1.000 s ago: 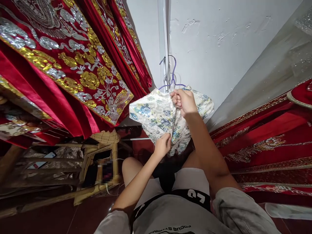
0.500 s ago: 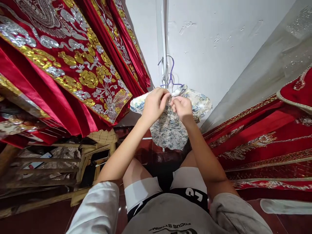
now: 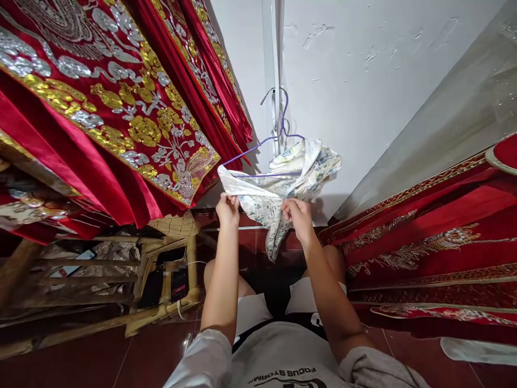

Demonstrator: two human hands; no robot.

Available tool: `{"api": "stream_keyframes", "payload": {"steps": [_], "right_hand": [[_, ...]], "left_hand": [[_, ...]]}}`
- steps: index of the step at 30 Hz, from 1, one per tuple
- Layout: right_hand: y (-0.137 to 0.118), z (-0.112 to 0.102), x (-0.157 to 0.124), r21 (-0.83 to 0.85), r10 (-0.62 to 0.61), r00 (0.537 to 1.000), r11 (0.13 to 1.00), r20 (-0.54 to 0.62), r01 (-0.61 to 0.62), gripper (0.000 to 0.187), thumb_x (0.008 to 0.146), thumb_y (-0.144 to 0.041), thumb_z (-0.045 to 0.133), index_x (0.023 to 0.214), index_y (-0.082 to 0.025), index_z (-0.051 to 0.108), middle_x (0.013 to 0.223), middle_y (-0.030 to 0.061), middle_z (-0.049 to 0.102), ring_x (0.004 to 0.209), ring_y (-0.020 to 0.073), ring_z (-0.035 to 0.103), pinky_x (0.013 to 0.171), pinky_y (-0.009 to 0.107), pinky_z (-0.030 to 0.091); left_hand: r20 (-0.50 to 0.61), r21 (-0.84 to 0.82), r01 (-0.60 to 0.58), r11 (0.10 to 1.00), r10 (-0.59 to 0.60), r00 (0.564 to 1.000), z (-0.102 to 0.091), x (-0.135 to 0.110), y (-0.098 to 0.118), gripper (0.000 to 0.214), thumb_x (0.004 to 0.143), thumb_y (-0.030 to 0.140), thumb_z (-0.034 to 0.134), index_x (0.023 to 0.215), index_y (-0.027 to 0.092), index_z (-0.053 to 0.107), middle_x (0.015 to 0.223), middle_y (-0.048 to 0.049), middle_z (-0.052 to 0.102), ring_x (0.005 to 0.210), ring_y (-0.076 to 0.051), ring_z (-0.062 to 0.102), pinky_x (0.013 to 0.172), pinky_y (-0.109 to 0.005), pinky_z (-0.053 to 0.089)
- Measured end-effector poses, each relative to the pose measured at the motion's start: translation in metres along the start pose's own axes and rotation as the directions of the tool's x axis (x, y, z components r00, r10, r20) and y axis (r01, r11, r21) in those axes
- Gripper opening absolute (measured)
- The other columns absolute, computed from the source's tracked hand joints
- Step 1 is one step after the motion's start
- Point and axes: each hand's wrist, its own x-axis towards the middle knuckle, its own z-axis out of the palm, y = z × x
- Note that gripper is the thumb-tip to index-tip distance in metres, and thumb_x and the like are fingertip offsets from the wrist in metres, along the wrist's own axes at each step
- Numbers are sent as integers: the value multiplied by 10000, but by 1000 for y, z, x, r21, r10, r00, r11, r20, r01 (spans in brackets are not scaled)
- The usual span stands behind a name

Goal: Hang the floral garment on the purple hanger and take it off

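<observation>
A white garment with a blue floral print (image 3: 262, 207) hangs from a purple hanger (image 3: 258, 144), whose hook is caught at a white vertical strip on the wall. The garment's left side has slipped down, baring the hanger's left arm and part of its lower bar. My left hand (image 3: 228, 209) pinches the cloth at the garment's lower left edge. My right hand (image 3: 297, 215) is closed on the cloth near the middle, below the hanger bar. The garment's lower part bunches and dangles between my hands.
Red garments with gold and silver sequins (image 3: 145, 129) hang on the left. More beaded red garments (image 3: 436, 237) hang at right beside sheer, whitish material (image 3: 456, 102). A bamboo rack (image 3: 191, 269) at lower left holds a phone (image 3: 75, 264) and dark items.
My left hand has moved left and down, pulling the garment's left side off the hanger arm. My right hand has moved down. The neatly hung garment is now bunched and open.
</observation>
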Motion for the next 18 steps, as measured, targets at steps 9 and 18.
{"api": "stream_keyframes", "payload": {"steps": [9, 18], "right_hand": [[29, -63, -18, 220, 138, 951, 973, -278, -77, 273, 696, -410, 707, 571, -203, 579, 437, -45, 431, 409, 77, 322, 424, 253, 184], [32, -67, -19, -32, 171, 973, 983, -157, -178, 376, 758, -479, 641, 519, -233, 489, 427, -52, 356, 425, 93, 288, 438, 269, 239]], "left_hand": [[441, 357, -170, 919, -5, 897, 18, -13, 19, 180, 768, 225, 690, 930, 170, 747, 1008, -107, 780, 1188, -322, 640, 1156, -434, 415], [718, 575, -283, 768, -308, 624, 29, -30, 42, 285, 939, 411, 542, 791, 183, 630, 824, -44, 689, 841, -227, 623, 857, -353, 502]]}}
